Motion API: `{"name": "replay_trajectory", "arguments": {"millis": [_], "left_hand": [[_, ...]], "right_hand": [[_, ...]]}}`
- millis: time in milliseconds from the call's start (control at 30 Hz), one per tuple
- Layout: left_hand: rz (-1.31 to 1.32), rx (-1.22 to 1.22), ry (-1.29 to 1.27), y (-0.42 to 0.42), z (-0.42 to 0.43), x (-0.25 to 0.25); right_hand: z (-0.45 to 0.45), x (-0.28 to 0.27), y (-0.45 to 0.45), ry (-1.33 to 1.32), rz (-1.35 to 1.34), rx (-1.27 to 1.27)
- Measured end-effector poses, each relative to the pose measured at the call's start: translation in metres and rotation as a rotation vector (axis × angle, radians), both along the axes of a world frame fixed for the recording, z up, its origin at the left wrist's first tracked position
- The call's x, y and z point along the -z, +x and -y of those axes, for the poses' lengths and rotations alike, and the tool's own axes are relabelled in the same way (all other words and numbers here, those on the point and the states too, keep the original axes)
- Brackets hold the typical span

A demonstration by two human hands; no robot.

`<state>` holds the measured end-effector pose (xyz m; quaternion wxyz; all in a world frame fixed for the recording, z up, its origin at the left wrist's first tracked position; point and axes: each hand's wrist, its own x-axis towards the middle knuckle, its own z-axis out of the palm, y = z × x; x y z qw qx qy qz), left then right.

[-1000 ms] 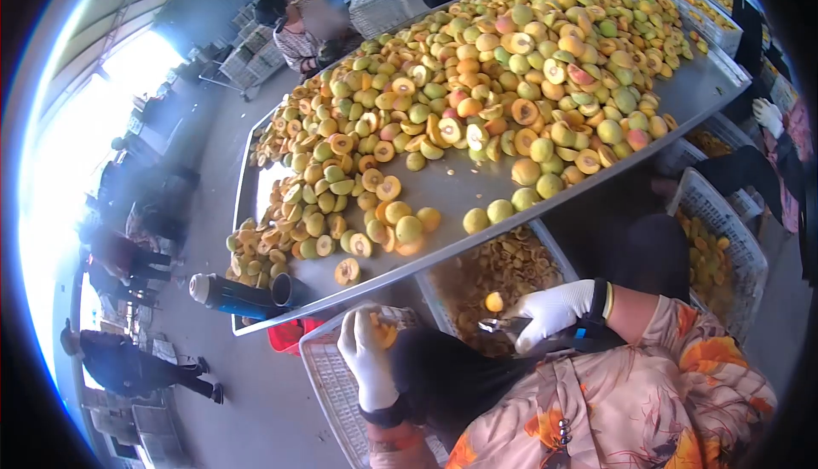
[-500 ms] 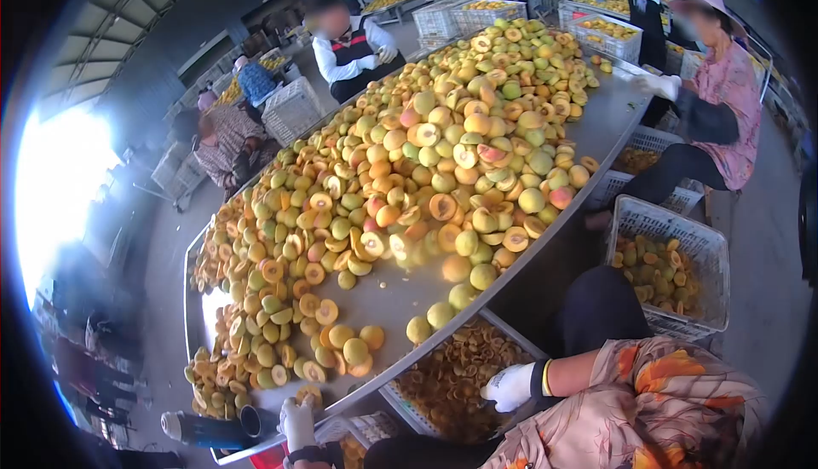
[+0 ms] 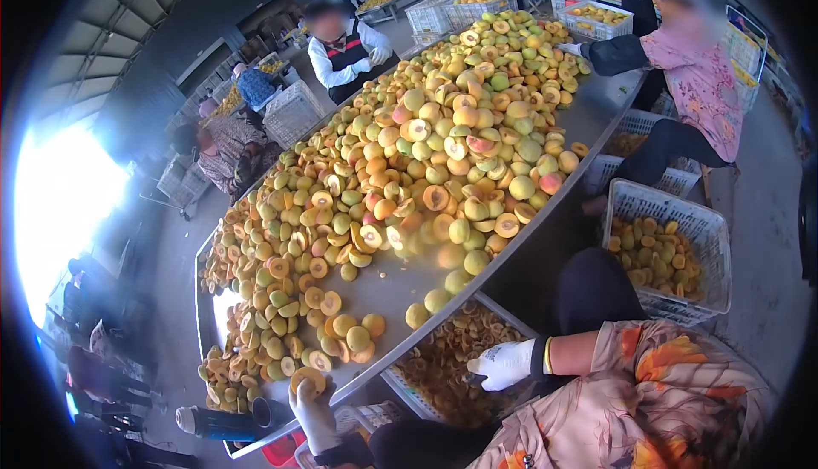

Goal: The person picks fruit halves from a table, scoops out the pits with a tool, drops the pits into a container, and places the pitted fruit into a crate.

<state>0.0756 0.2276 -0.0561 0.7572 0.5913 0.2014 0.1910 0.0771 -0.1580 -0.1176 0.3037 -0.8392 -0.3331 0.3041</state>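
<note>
My left hand, in a white glove, is closed on a halved peach at the table's near edge, its cut face partly showing. My right hand, gloved too, hovers with curled fingers over a crate of brown scraps. Something small and dark pokes out at its fingertips, too small to name. A large heap of yellow-green peaches, many of them halved, covers much of the metal table. Several loose peaches lie close to my left hand.
A dark bottle and a dark cup stand at the table's near left corner. On my right is a crate of peach halves. A co-worker in pink reaches onto the table; others sit along the far side.
My left hand has lifted slightly and shifted right, now with the halved peach in it. My right hand has moved a little left and up. The co-worker in pink has reached toward the heap.
</note>
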Motion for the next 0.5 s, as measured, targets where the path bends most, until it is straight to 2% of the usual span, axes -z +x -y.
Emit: {"name": "replay_trajectory", "arguments": {"millis": [67, 133, 233, 333, 400, 467, 500], "left_hand": [[0.052, 0.143, -0.128, -0.01, 0.013, -0.007], [0.088, 0.186, 0.035, -0.019, 0.049, -0.019], [0.105, 0.266, -0.149, -0.018, 0.075, 0.006], [0.189, 0.36, -0.304, -0.031, 0.134, -0.015], [0.212, 0.462, -0.42, -0.035, 0.146, -0.006], [0.152, 0.44, -0.071, -0.047, 0.169, -0.024], [0.151, 0.416, -0.195, -0.052, 0.18, -0.03]], "right_hand": [[-0.002, -0.009, -0.001, 0.017, -0.055, 0.029], [0.001, -0.03, -0.008, 0.129, -0.033, 0.117], [-0.001, -0.038, -0.021, 0.232, 0.036, 0.192], [0.003, -0.061, -0.027, 0.342, 0.144, 0.23], [0.003, -0.069, -0.03, 0.398, 0.234, 0.211], [0.002, -0.081, -0.032, 0.384, 0.206, 0.162], [0.001, -0.083, -0.034, 0.409, 0.231, 0.166]]}}
